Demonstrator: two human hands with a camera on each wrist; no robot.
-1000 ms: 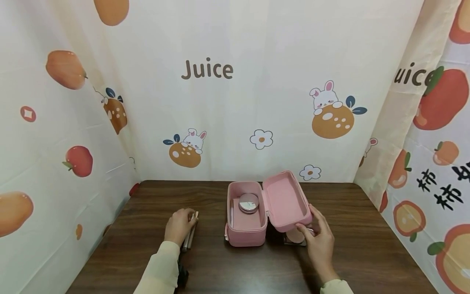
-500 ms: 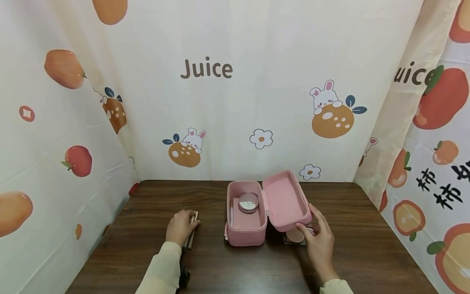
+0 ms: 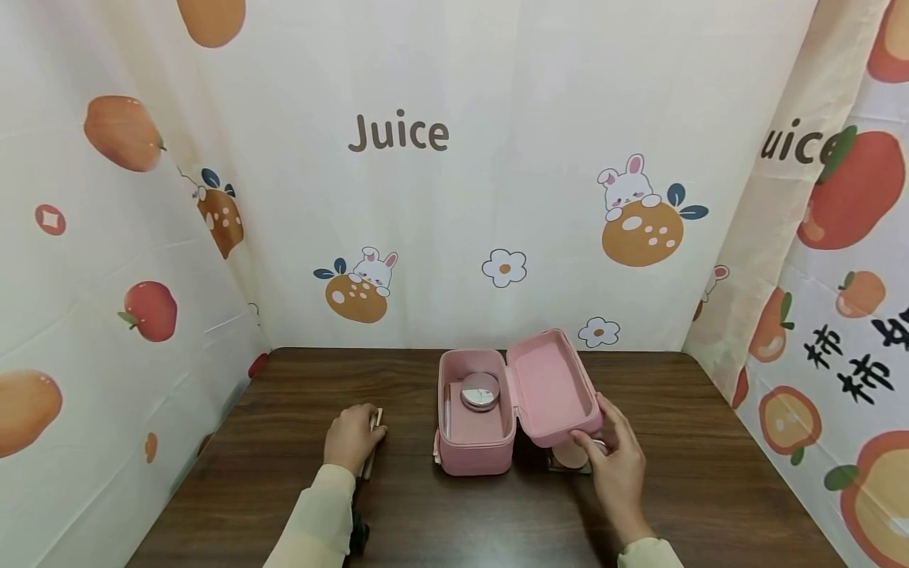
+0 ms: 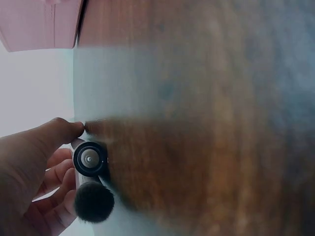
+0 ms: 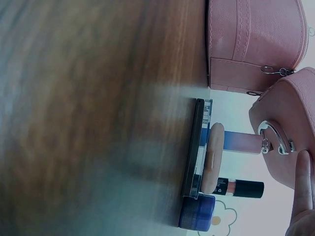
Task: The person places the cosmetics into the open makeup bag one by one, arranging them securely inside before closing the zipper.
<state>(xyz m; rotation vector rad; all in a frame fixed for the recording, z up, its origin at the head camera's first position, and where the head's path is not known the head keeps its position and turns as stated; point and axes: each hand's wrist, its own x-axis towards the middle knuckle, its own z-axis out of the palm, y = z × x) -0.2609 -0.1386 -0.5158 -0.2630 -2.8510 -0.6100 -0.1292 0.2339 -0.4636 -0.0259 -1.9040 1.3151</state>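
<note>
In the head view my left hand [image 3: 351, 435] is left of the pink case [image 3: 476, 461], its thumb and fingers around slim sticks. The left wrist view shows these end-on: a makeup brush [image 4: 93, 201] with dark bristles beside a round black-rimmed end [image 4: 89, 159]. My right hand [image 3: 616, 465] grips the near right corner of the case's lid [image 3: 550, 386], which is swung open to the right. Inside the case lie a round shiny compact [image 3: 480, 392] and a slim stick [image 3: 447, 410] along the left wall.
Close by the lid, a flat black-edged palette [image 5: 196, 147], a beige puff [image 5: 213, 157], a pink-and-blue tube [image 5: 243, 142], a black-capped tube [image 5: 248, 189] and a blue jar [image 5: 197, 214] stand on the wooden table [image 3: 426, 528]. A printed curtain [image 3: 426, 205] backs it.
My left hand has shifted slightly to the right over the sticks, covering more of them. The right hand stays on the lid, and the case has not moved.
</note>
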